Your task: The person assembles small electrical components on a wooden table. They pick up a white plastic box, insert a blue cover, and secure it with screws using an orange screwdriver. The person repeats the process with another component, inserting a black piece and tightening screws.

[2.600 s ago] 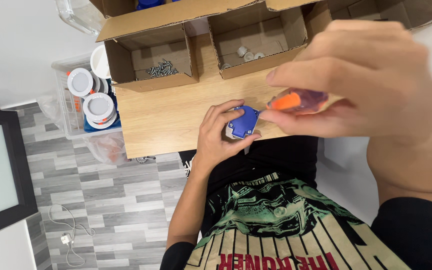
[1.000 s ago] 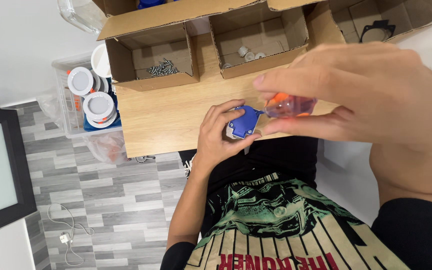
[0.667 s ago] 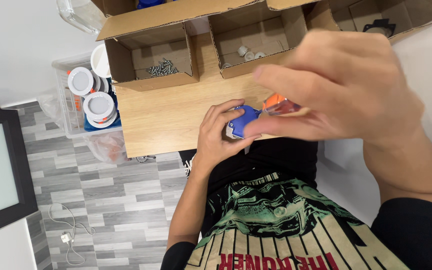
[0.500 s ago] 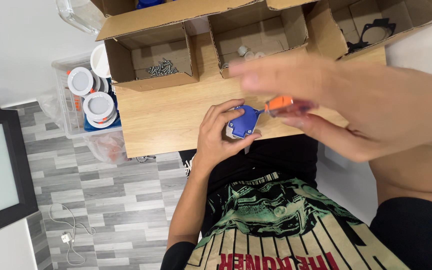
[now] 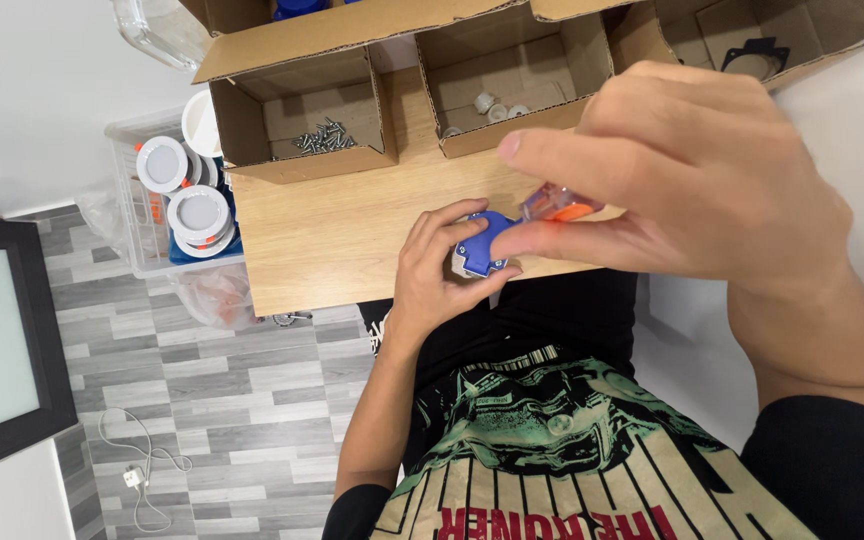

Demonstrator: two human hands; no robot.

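Head view looks down on a wooden table point(image 5: 332, 230) with both hands close together over its near edge. Left hand point(image 5: 442, 275) grips a small blue and white part point(image 5: 480, 245), fingers curled tightly round it, thumb across the top. Right hand point(image 5: 692, 190), large and near the camera, pinches a clear-handled tool with an orange band point(image 5: 557, 205) between thumb and fingers; its tip meets the blue part. The index finger sticks out straight to the left, above the tool.

Compared with half a second ago, the right hand has closed in: then its fingers were spread flat and blurred across the boxes, now they are gathered round the handle. The tool's orange end sits slightly higher and further right than before. The left hand and the blue part have not shifted.

Behind the hands stand open cardboard boxes: one with screws point(image 5: 324, 135), one with small white pieces point(image 5: 497, 103), one with a black ring-shaped part point(image 5: 752, 55). White round fittings point(image 5: 187, 190) lie stacked in a bin left of the table.
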